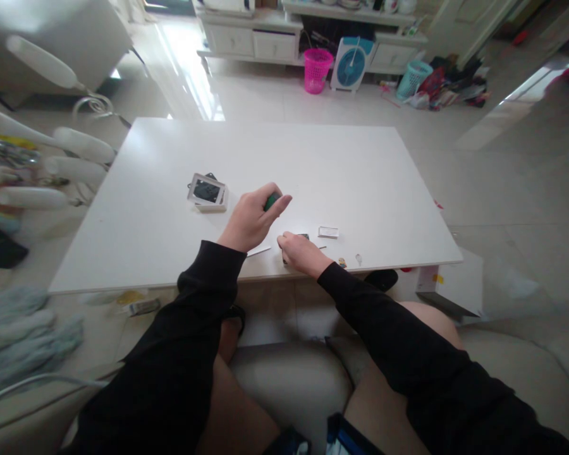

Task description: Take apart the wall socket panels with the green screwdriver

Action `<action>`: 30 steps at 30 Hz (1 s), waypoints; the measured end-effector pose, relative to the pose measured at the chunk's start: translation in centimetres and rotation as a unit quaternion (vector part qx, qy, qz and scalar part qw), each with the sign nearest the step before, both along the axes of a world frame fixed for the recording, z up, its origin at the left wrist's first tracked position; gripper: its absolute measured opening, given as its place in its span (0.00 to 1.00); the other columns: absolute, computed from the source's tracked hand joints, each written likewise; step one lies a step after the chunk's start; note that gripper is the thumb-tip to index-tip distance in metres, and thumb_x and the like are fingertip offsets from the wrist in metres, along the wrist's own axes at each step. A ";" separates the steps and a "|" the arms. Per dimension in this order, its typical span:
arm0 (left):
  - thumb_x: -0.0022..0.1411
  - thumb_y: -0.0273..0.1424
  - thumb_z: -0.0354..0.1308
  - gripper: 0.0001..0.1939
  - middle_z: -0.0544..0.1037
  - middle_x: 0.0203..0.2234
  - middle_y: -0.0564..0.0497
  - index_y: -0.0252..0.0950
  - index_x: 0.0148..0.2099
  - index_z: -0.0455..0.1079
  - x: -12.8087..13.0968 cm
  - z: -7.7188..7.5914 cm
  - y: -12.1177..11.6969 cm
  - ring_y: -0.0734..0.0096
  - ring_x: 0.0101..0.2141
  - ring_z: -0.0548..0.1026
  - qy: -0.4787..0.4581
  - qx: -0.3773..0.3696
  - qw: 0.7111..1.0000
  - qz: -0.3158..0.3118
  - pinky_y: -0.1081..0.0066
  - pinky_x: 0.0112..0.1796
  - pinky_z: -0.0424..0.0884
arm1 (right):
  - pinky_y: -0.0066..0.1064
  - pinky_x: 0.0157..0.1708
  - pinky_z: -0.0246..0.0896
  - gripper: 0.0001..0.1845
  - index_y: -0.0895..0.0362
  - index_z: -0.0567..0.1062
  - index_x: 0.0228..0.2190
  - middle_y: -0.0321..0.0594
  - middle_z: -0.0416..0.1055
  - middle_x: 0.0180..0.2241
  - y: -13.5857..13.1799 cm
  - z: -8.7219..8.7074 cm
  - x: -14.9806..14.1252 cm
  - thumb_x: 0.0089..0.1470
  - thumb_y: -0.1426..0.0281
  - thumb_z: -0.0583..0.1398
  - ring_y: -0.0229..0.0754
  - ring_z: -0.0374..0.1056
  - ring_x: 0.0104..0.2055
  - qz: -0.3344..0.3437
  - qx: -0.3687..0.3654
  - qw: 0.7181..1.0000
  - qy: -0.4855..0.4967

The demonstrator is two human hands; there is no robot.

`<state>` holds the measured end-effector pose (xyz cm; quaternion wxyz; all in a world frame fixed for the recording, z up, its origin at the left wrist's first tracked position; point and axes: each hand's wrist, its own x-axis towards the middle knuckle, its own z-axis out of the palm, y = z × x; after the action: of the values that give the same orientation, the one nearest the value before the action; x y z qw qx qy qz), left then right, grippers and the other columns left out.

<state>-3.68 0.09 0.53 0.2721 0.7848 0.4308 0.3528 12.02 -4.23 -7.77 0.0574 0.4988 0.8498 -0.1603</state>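
Note:
My left hand point(253, 218) is closed round a green handle point(271, 201), held above the white table point(360, 164). Just below it, my right hand point(299, 253) rests on the table near the front edge, fingers closed on a small dark object point(304, 237) that it mostly hides. A small silver rectangular piece point(328, 232) lies just right of that hand. A thin white strip point(258, 251) lies by my left wrist. A small grey-framed device with a dark screen point(207, 191) sits left of my left hand.
Tiny parts point(349, 260) lie by the table's front edge. A pink bin point(317, 69), a blue fan point(351, 63) and a teal basket point(413, 78) stand by the far cabinet. White chair backs point(76, 158) are at the left. My knees are under the table.

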 end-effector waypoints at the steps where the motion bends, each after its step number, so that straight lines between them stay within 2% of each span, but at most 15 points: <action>1: 0.73 0.51 0.51 0.23 0.74 0.23 0.54 0.38 0.33 0.67 0.0 0.0 0.0 0.73 0.24 0.67 -0.001 0.000 1.000 0.000 0.69 0.30 0.62 | 0.35 0.49 0.65 0.13 0.62 0.72 0.46 0.51 0.73 0.46 0.0 0.0 0.0 0.66 0.80 0.51 0.49 0.73 0.47 0.003 0.005 1.000 -0.002; 6: 0.73 0.50 0.51 0.23 0.74 0.23 0.53 0.38 0.33 0.67 0.0 0.0 0.0 0.72 0.25 0.68 -0.001 0.001 1.000 0.001 0.69 0.31 0.63 | 0.35 0.44 0.64 0.13 0.61 0.71 0.48 0.51 0.73 0.46 -0.3 0.4 -0.2 0.68 0.78 0.50 0.49 0.73 0.44 -0.009 0.026 1.000 -0.003; 10: 0.73 0.48 0.51 0.21 0.74 0.23 0.54 0.38 0.33 0.67 0.0 0.0 0.0 0.72 0.25 0.68 -0.005 0.000 1.000 -0.001 0.69 0.31 0.63 | 0.34 0.42 0.61 0.13 0.59 0.72 0.46 0.49 0.74 0.45 0.1 1.3 0.2 0.68 0.77 0.49 0.47 0.72 0.42 -0.038 0.041 0.998 0.040; 15: 0.73 0.48 0.51 0.21 0.74 0.23 0.54 0.38 0.33 0.66 -0.1 0.2 -0.1 0.72 0.25 0.67 -0.003 0.001 1.000 0.004 0.69 0.31 0.62 | 0.31 0.42 0.58 0.13 0.59 0.75 0.41 0.44 0.76 0.40 1.9 2.4 4.3 0.60 0.81 0.53 0.44 0.70 0.42 -0.113 0.071 0.984 0.118; 18: 0.73 0.48 0.51 0.21 0.73 0.23 0.54 0.39 0.33 0.66 -0.2 0.3 -0.2 0.72 0.25 0.67 -0.012 0.003 1.000 0.007 0.69 0.31 0.63 | 0.30 0.38 0.56 0.13 0.60 0.76 0.37 0.43 0.77 0.36 2.6 1.5 7.4 0.53 0.84 0.56 0.41 0.68 0.36 -0.164 0.044 0.980 0.103; 22: 0.74 0.48 0.50 0.21 0.72 0.22 0.54 0.39 0.33 0.66 0.0 0.3 -0.1 0.73 0.25 0.67 -0.026 -0.002 1.000 0.007 0.68 0.31 0.62 | 0.29 0.38 0.55 0.13 0.60 0.77 0.34 0.41 0.77 0.35 2.2 -1.0 9.6 0.50 0.85 0.57 0.40 0.67 0.36 -0.184 0.007 0.981 0.062; 26: 0.74 0.50 0.49 0.23 0.72 0.22 0.54 0.39 0.33 0.65 0.2 0.1 0.0 0.73 0.25 0.66 -0.026 -0.002 1.000 0.001 0.68 0.30 0.61 | 0.29 0.38 0.54 0.12 0.58 0.78 0.36 0.41 0.78 0.36 1.4 -2.7 10.1 0.54 0.82 0.58 0.40 0.68 0.37 -0.183 0.010 0.982 0.042; 30: 0.74 0.51 0.49 0.23 0.72 0.22 0.54 0.39 0.33 0.65 0.3 0.0 -0.1 0.72 0.25 0.67 -0.018 -0.006 1.000 -0.003 0.69 0.30 0.61 | 0.30 0.39 0.56 0.11 0.57 0.78 0.38 0.43 0.78 0.37 1.2 -2.9 10.1 0.59 0.79 0.57 0.42 0.69 0.38 -0.195 0.009 0.981 0.021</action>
<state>-3.39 0.01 0.53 0.2859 0.7778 0.4256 0.3635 22.08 -3.01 -10.68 0.0028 0.6517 0.7388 -0.1717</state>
